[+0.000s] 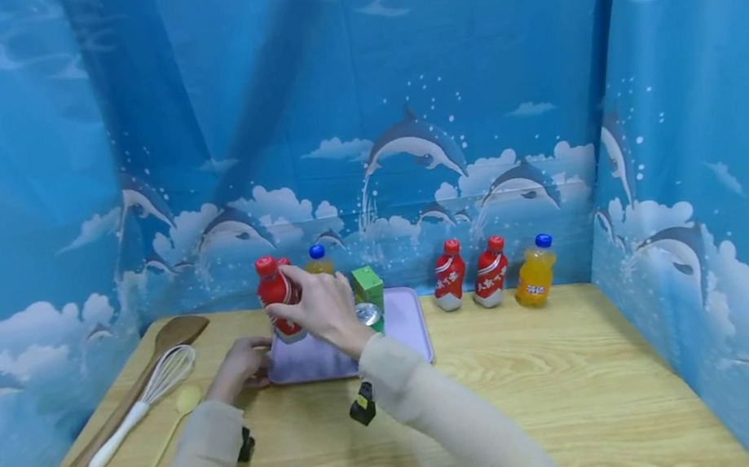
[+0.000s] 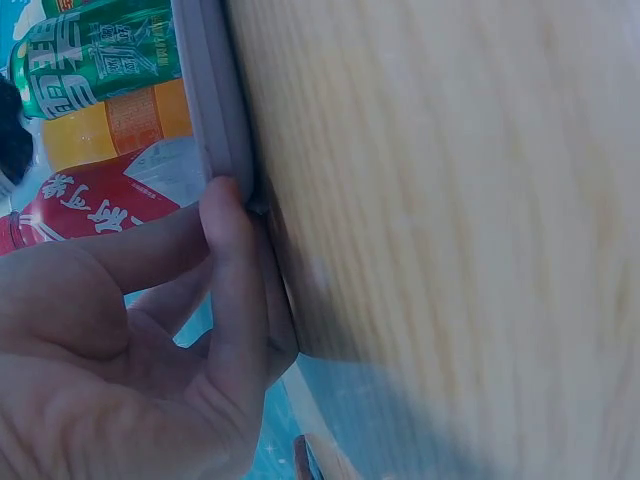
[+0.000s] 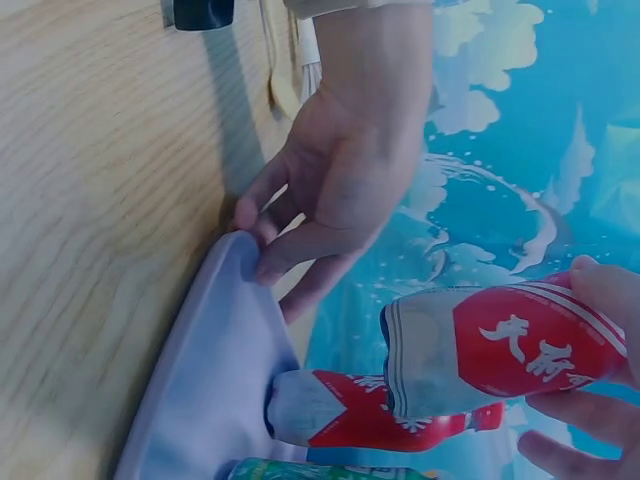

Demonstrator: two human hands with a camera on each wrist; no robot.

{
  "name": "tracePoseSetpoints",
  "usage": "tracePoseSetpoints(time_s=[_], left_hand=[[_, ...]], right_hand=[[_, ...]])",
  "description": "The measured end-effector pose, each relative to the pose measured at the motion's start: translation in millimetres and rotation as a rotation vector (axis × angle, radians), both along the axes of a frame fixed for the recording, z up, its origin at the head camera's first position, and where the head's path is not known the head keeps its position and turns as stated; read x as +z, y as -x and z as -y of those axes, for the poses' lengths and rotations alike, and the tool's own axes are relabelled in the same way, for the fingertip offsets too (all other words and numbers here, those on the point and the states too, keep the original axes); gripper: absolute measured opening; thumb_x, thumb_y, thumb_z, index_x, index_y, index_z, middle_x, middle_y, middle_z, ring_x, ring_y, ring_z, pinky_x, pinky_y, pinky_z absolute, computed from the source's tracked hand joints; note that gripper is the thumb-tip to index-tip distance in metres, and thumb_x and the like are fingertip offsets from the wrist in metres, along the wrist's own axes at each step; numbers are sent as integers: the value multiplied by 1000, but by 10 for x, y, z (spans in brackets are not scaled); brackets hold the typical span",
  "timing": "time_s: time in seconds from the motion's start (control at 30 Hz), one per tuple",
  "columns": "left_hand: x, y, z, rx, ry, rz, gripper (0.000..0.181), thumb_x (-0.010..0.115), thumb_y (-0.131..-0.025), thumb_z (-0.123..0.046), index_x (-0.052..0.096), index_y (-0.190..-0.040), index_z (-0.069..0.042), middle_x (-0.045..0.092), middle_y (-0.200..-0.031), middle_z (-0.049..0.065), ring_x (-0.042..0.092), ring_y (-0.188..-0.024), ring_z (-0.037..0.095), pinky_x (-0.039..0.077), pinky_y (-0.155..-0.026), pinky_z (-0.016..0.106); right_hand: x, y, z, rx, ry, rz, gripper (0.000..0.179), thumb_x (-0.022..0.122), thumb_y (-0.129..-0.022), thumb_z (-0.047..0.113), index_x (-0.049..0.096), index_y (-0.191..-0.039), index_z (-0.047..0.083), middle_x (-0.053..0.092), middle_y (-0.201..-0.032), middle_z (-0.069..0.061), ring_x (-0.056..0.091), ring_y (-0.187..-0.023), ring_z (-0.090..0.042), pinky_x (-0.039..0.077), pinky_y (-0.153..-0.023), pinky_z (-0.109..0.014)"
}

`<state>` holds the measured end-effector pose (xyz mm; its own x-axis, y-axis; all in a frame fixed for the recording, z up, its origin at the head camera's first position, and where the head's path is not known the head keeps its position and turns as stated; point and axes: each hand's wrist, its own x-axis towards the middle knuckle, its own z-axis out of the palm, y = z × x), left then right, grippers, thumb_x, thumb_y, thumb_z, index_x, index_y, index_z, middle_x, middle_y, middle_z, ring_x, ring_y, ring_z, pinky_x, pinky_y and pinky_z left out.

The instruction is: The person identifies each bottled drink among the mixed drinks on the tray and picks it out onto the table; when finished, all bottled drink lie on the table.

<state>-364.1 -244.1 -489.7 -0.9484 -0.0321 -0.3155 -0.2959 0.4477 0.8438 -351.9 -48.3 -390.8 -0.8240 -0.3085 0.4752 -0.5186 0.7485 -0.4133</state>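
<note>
My right hand (image 1: 323, 304) grips a red-labelled drink bottle (image 1: 272, 288) and holds it up over the left part of a lilac tray (image 1: 407, 331). In the right wrist view the base of this bottle (image 3: 425, 350) hangs clear above the tray surface. Another red bottle (image 3: 350, 412) stands on the tray just behind. My left hand (image 1: 243, 363) pinches the tray's near left corner, thumb and fingers at the rim (image 2: 215, 100) in the left wrist view. An orange drink bottle (image 1: 319, 264), a green carton (image 1: 369, 287) and a green can (image 1: 369, 317) stand on the tray too.
Right of the tray stand two red bottles (image 1: 450, 277) and an orange drink bottle (image 1: 536, 272) with a blue cap. A wooden spatula (image 1: 140, 388), a whisk (image 1: 149, 399) and a yellow spoon (image 1: 187, 399) lie at the left. Blue dolphin-print curtains enclose the table.
</note>
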Motion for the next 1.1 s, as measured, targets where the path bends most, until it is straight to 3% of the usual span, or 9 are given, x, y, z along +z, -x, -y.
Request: tracePoseSetpoints(time_s=[0.1,0.17,0.43,0.63,0.93,1.1], left_hand=[[-6,13,-3,-1,18,14,66,52,-86,9,45,-152,8,60,-95,13,61,-67,16,61,-59,25],[-10,17,-3,2,19,20,67,53,-87,9,45,-153,7,61,-98,15,62,-69,15,62,-60,25],[23,-19,-13,2,-29,21,67,55,-88,10,42,-154,8,60,-94,12,61,-66,14,60,-59,22],[13,-7,-8,7,-16,47,67,56,-90,9,41,-155,7,58,-98,14,61,-68,14,61,-60,22],[-5,8,11,2,-17,49,68,56,-91,9,40,-156,7,56,-103,16,60,-66,13,61,-60,21],[21,13,10,2,-9,61,68,57,-91,9,39,-156,7,56,-105,18,61,-67,13,62,-61,22]], right_hand=[[48,-29,-49,46,92,23,68,80,-90,49,56,-152,31,80,-111,1,66,-76,-8,53,-68,-22],[83,-50,-91,69,157,50,69,80,-91,45,53,-154,33,79,-117,1,68,-81,-7,51,-63,-18],[259,-130,-303,127,376,174,68,79,-95,31,51,-157,30,76,-124,-1,73,-101,-12,63,-77,-25],[337,-158,-492,176,506,279,68,79,-95,24,50,-157,27,73,-127,-6,72,-113,-20,65,-87,-30],[359,-154,-826,211,621,361,69,76,-97,19,48,-159,30,64,-141,-8,67,-124,-29,67,-74,-34],[375,-165,-1085,195,673,378,68,75,-98,18,47,-159,30,61,-143,-11,67,-124,-30,68,-73,-37]])
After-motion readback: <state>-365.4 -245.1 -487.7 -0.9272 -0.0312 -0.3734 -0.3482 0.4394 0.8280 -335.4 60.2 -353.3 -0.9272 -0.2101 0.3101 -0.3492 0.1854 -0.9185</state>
